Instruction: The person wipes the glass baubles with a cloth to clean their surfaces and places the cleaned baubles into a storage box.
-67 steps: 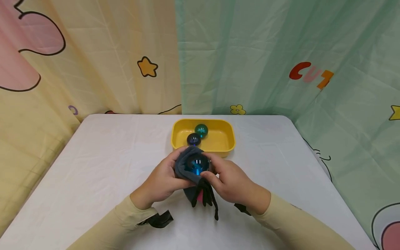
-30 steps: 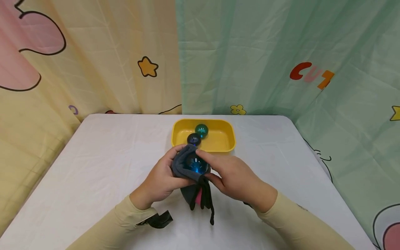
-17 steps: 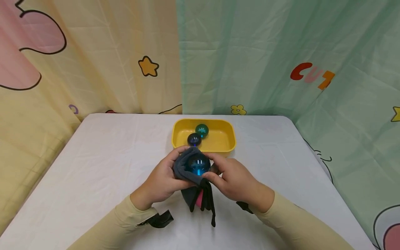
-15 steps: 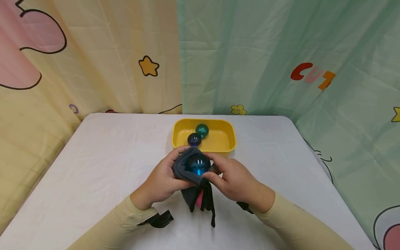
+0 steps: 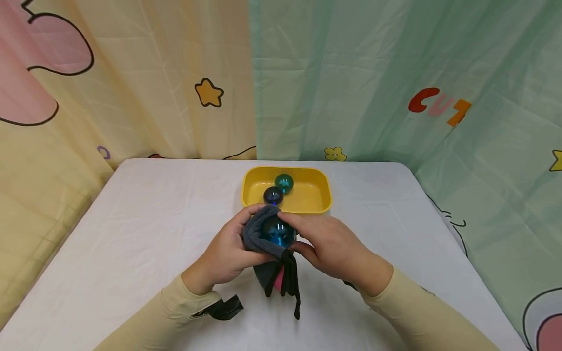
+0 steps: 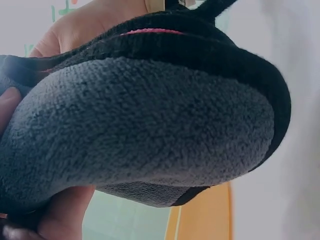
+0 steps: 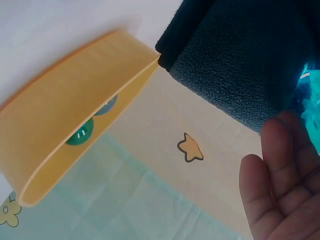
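Note:
A clear blue glass ball [image 5: 280,231] sits in a folded grey cloth [image 5: 252,234] with black edging, above the table. My left hand [image 5: 224,253] grips the cloth around the ball from the left, thumb in front. From the right, my right hand [image 5: 335,246] holds the ball, index finger over its top and thumb at its lower right. In the left wrist view the fuzzy cloth [image 6: 150,120] covers the ball, and a pink strip shows at its edge. The right wrist view has the right hand's fingers [image 7: 277,145] against the ball [image 7: 312,110] beside the cloth.
Just beyond the hands stands a yellow tray [image 5: 311,192] holding a dark blue ball [image 5: 273,195] and a green ball [image 5: 284,182]. White cloth covers the table [image 5: 145,234]. Printed curtains [image 5: 351,73] hang behind it.
My right hand shifts between gripping the ball's right side and reaching over its top, where it is now. The ball turns slightly within the cloth. My left hand stays nearly still.

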{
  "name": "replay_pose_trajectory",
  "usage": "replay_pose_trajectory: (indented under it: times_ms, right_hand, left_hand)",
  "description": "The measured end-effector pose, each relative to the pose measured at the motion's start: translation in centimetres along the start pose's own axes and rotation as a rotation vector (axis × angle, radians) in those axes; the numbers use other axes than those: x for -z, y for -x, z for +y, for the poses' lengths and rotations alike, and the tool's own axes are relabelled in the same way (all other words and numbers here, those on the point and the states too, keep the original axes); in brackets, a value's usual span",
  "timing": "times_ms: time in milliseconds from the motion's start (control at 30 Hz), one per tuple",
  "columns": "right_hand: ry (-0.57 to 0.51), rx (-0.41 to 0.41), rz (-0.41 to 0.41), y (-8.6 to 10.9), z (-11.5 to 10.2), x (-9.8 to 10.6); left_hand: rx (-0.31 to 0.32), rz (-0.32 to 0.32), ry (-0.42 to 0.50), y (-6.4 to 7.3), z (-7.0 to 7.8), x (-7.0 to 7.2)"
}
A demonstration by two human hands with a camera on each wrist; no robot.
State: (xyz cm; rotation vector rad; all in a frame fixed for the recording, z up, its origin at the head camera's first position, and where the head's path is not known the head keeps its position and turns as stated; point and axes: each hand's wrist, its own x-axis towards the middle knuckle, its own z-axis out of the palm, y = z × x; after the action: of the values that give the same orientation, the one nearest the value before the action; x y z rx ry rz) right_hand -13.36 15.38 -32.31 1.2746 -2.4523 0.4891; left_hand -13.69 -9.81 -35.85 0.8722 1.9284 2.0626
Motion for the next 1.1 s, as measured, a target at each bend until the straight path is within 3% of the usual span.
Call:
replay_pose_trajectory:
  times_ms: [67, 300, 467, 700, 800, 900, 1100]
  right_hand:
    - [-0.044, -0.040, -0.013, 0.04, -0.09, -0.04]
    - [-0.337, -0.291, -0.114, 0.18, -0.53, -0.56]
    - [-0.318, -0.238, -0.129, 0.17, -0.36, -0.43]
    - [-0.073, -0.086, -0.076, 0.13, -0.15, -0.12]
    - [-0.019, -0.059, -0.055, 0.06, -0.16, -0.15]
    - [-0.071, -0.118, -0.082, 0.02, -0.24, -0.18]
    - [-0.325, -0.326, -0.133, -0.09, -0.45, -0.51]
  left_hand:
    - [-0.006, 0.000, -0.008, -0.04, 0.05, -0.03]
    - [0.005, 0.006, -0.045, 0.06, 0.06, -0.13]
    - [0.008, 0.020, -0.048, 0.05, 0.05, -0.08]
    - [0.021, 0.025, -0.021, 0.02, 0.11, 0.01]
    - [0.025, 0.023, -0.032, -0.02, 0.17, -0.04]
    - [0.033, 0.023, -0.058, -0.03, 0.18, -0.12]
    - [0.041, 0.024, -0.096, 0.04, 0.13, -0.24]
